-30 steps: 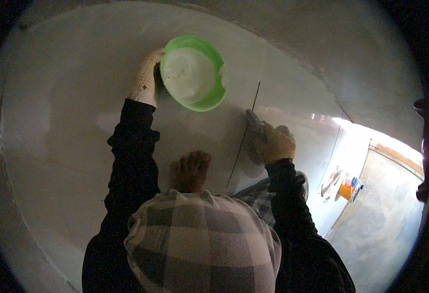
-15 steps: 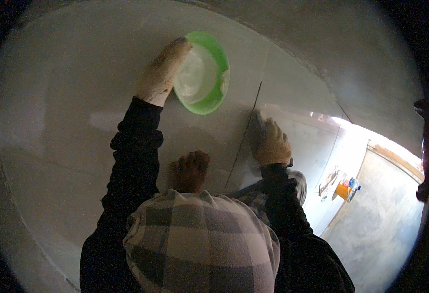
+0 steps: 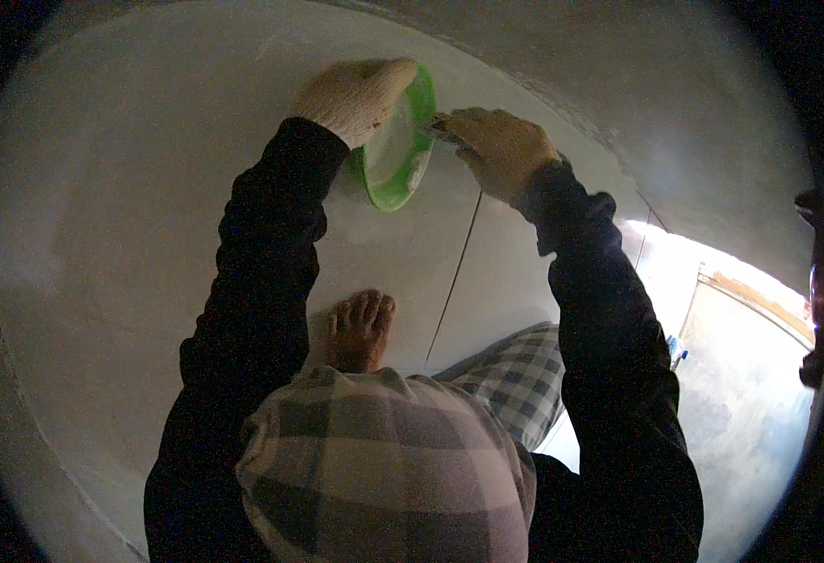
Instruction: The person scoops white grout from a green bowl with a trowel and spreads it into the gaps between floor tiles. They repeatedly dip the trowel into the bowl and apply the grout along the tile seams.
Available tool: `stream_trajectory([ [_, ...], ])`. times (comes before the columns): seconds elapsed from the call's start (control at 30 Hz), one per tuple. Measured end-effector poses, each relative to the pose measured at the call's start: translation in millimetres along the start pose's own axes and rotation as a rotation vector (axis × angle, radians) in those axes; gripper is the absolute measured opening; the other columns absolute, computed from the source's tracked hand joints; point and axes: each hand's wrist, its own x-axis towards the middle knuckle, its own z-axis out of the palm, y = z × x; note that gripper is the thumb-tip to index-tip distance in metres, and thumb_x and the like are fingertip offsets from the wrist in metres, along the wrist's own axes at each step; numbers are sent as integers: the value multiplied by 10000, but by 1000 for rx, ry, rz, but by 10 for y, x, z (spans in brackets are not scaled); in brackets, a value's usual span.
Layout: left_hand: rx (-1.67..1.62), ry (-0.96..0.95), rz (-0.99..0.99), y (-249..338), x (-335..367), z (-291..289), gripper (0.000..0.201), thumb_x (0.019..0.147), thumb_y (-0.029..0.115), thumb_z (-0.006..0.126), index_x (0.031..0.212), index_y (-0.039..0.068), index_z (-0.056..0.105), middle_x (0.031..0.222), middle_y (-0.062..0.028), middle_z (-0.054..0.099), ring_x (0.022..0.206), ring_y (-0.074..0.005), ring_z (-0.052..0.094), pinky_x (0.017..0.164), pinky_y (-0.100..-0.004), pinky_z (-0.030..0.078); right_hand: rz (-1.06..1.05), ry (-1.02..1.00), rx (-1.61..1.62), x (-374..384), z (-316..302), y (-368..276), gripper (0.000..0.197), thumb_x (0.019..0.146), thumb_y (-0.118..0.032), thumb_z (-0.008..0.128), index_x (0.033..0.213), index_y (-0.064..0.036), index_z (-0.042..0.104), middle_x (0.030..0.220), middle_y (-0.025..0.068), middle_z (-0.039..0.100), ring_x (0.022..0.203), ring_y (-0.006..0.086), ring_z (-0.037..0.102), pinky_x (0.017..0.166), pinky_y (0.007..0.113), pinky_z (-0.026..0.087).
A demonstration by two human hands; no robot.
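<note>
My left hand, in a knitted cream work glove, grips the far-left rim of a green bowl. The bowl is tilted steeply, and a smooth whitish paste coats its inside. A pale lump of paste clings to the rim on the right. My right hand, gloved the same way, is closed with its fingertips right at the bowl's right rim. Something small and dark shows at those fingertips; its kind cannot be made out.
Large pale floor tiles lie below, with a dark joint line between them. My bare foot and checked trouser knees are near. A grey wall curves along the far right, with a bright opening beyond.
My right hand has lifted from the tile joint and moved up and left to the bowl's rim. My left hand has shifted slightly right and tipped the bowl more steeply.
</note>
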Motion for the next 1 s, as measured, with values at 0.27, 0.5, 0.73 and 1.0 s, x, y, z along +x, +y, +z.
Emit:
stream_trajectory([
  [0.27,-161,203,33,-20,13,106,310,830,135,614,1131,105,547,1000,-172,675,910,-386,660,780,-500,538,2,-429,-28,172,-63,-128,468,873,-107,579,1309,-275,551,1141,71,617,1054,291,612,871,422,536],
  [0.5,-22,216,37,104,-67,166,351,806,141,619,1148,102,552,1040,-159,671,904,-382,658,763,-483,541,-1,-668,464,163,-116,-202,465,845,-201,635,1303,-244,569,1126,128,677,982,309,669,867,412,533],
  [0.73,-648,487,-7,-357,-614,503,357,901,198,551,1214,27,546,1151,-194,634,1035,-359,621,892,-431,508,361,-459,1568,-597,4,-150,483,838,-122,691,1295,-39,559,1293,103,606,1161,218,581,1024,350,438],
  [1.0,-1284,484,-596,-745,-1171,739,459,1027,355,413,1327,23,516,1233,-155,607,1116,-214,587,954,-349,463,736,-14,1112,-806,-263,-122,276,875,-217,679,1110,-76,650,1072,86,691,1017,228,640,903,340,489],
])
